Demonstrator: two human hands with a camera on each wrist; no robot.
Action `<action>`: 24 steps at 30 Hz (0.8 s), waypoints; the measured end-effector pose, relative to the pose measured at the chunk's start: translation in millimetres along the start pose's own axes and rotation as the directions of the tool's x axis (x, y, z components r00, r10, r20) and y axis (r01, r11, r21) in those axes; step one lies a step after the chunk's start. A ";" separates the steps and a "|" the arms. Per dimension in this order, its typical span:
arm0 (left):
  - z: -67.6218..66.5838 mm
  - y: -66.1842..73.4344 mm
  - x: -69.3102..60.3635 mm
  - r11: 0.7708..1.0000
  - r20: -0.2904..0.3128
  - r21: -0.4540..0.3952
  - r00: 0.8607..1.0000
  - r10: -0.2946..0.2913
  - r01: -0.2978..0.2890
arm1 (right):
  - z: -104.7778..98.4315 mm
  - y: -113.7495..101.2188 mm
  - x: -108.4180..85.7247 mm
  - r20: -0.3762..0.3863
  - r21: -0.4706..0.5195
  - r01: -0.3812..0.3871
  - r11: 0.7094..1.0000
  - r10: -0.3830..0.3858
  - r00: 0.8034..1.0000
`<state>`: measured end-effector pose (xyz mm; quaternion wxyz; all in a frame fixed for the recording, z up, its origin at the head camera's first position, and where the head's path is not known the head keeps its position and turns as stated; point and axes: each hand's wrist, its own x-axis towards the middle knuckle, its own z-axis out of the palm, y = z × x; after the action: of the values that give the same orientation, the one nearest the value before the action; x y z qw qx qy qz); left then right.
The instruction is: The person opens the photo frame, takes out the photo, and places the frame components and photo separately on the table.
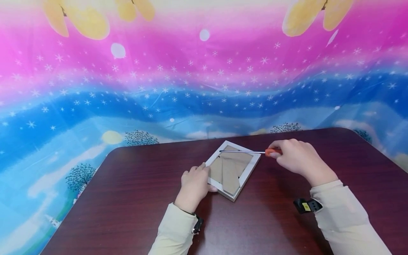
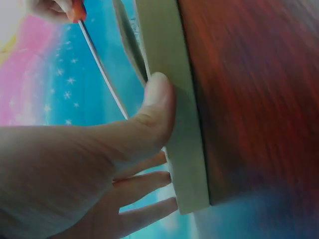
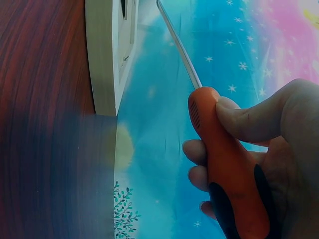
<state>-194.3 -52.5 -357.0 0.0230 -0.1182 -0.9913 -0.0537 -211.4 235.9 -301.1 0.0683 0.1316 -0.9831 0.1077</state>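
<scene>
While one screwdriver [image 3: 230,159] hovers above one frame [image 1: 230,173], two hands [image 1: 195,180] [image 1: 294,156] hold them.

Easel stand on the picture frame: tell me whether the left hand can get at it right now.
Likely yes: the left hand holds the picture frame close beside the easel stand, and in the head view the orange-handled screwdriver crosses beyond it, leaving it uncovered.

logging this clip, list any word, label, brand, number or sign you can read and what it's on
Nothing readable.
Small yellow patch on the black strap by the beige right sleeve: too small to read.
Orange-and-black screwdriver handle: no lettering shows.
</scene>
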 end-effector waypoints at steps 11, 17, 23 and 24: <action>2.1 2.5 0.5 0.999 -0.024 0.036 1.000 0.004 -0.003 | 0.9 0.0 0.5 0.006 0.006 -0.005 1.000 0.004 1.000; 2.2 12.0 -2.0 0.997 -0.076 0.081 0.997 -0.015 0.021 | 0.6 0.1 -0.6 0.009 0.000 -0.010 1.000 0.010 1.000; -0.6 22.1 -8.4 0.995 -0.083 0.050 0.994 -0.077 0.081 | 1.7 -0.9 0.3 0.010 0.005 -0.007 1.000 0.007 1.000; -1.0 23.6 -9.4 0.995 -0.085 0.036 0.992 -0.090 0.094 | 1.9 -1.1 0.6 0.008 0.003 -0.006 1.000 0.006 1.000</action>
<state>-179.6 -32.0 -354.2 0.0644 -0.0695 -0.9947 -0.0398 -211.8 234.3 -302.7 0.0637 0.1291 -0.9836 0.1089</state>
